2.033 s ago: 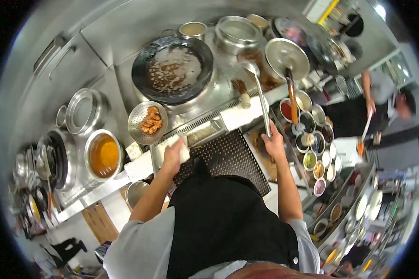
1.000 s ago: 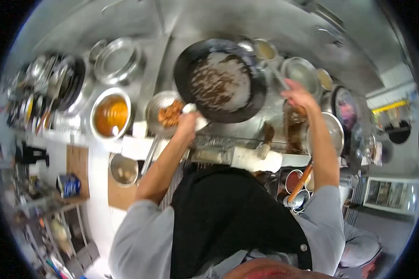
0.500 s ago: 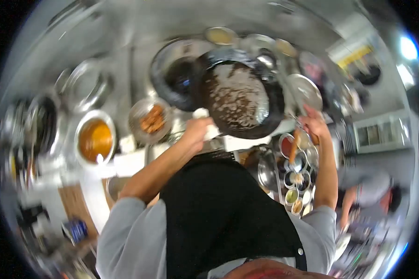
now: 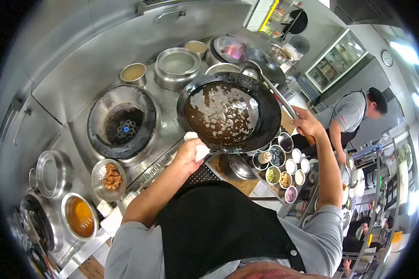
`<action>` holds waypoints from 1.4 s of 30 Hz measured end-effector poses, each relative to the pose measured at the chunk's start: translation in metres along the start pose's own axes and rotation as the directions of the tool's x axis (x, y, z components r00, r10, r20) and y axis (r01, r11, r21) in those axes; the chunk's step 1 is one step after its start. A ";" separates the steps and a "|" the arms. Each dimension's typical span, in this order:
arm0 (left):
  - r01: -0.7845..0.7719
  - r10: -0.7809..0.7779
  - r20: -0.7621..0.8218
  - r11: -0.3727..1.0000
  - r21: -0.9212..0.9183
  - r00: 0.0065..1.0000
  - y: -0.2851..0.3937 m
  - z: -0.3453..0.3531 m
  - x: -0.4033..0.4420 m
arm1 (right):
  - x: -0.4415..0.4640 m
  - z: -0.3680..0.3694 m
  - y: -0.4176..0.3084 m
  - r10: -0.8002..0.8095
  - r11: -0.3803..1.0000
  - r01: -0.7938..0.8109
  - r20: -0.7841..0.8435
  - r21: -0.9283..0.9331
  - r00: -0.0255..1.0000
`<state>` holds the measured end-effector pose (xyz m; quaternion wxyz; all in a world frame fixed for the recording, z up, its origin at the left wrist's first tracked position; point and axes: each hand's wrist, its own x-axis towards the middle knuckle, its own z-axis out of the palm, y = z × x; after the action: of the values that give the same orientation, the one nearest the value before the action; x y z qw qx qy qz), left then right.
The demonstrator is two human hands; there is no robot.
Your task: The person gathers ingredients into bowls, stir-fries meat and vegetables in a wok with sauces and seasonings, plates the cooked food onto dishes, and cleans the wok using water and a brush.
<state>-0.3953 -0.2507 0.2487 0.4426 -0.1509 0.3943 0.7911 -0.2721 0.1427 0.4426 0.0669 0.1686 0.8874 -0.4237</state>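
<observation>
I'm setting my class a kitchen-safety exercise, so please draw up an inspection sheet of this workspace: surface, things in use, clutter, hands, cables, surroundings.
Surface: steel cooktop; the burner left of the wok shows a blue flame, with no pan on it.
Things in use: black wok holding brown liquid.
Clutter: perforated skimmer bearing brown fried pieces; steel bowl of orange-brown liquid; small ingredient containers at right.
Hands: left hand grips a white cloth at the wok's near rim; right hand grips a ladle.
Cables: nothing seen.
Surroundings: co-worker in a grey top at right; wall clock beyond.
</observation>
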 end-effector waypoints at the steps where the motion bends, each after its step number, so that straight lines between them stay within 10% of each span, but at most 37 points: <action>1: 0.022 -0.022 -0.017 1.000 -0.001 1.000 -0.004 0.011 0.007 | -0.002 -0.011 0.006 0.001 1.000 -0.001 -0.004 -0.007 1.000; 23: 0.063 -0.064 0.028 0.997 0.032 0.998 -0.031 0.119 0.067 | 0.038 -0.110 0.118 0.017 0.999 -0.018 0.025 0.029 1.000; 42: 0.175 -0.186 0.115 0.980 0.097 0.976 0.011 0.106 0.078 | 0.028 -0.089 0.074 0.147 0.988 -0.147 -0.020 -0.040 0.989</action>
<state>-0.4369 -0.1286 0.2762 0.5423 -0.1178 0.3847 0.7376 -0.2699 0.2621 0.4372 0.0939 0.2357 0.8818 -0.3975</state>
